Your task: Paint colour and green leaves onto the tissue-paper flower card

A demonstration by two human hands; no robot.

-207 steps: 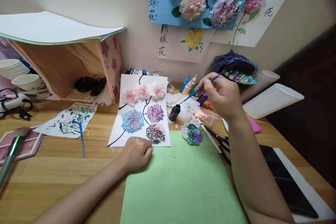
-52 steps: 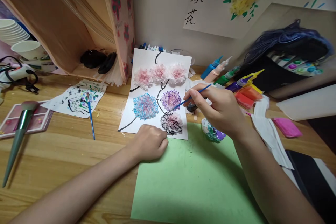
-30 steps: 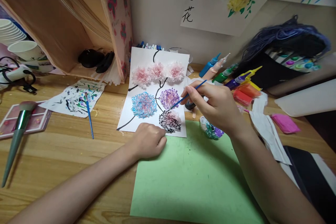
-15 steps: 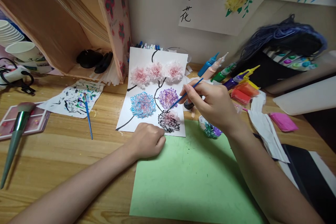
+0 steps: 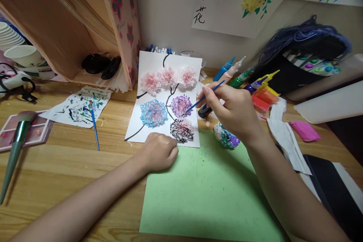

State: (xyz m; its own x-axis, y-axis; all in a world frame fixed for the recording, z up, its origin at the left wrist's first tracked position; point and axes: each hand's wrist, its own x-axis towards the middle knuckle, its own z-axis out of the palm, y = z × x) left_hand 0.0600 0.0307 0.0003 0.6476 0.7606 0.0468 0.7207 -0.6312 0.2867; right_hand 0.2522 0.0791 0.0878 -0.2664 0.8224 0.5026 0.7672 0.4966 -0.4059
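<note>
My right hand [image 5: 235, 113] pinches a slim blue paintbrush [image 5: 204, 97], its tip at the lower edge of a purple-tinted tissue flower [image 5: 181, 105]. This flower is on a white sheet of paper [image 5: 133, 121] with black painted stems. Just below it is a black-daubed flower [image 5: 182, 130]; a blue-tinted flower [image 5: 154, 113] is to the left, and several pink flowers [image 5: 166, 77] run along the top. My left hand [image 5: 161, 152] rests as a closed fist at the sheet's lower edge, beside the black flower. Its fingers are curled under, with nothing seen in them.
A green mat [image 5: 204, 196] lies under my forearms. A paint-smeared cup [image 5: 226, 137] stands by my right wrist, paint bottles [image 5: 224, 69] behind. At left are a second brush [image 5: 95, 126] on a stained tissue [image 5: 76, 107], a makeup brush [image 5: 21, 136] and a pink box [image 5: 124, 26].
The paintbrush tip has shifted slightly up and right, from the top of the black flower to the lower edge of the purple one. My left fist has stayed in place.
</note>
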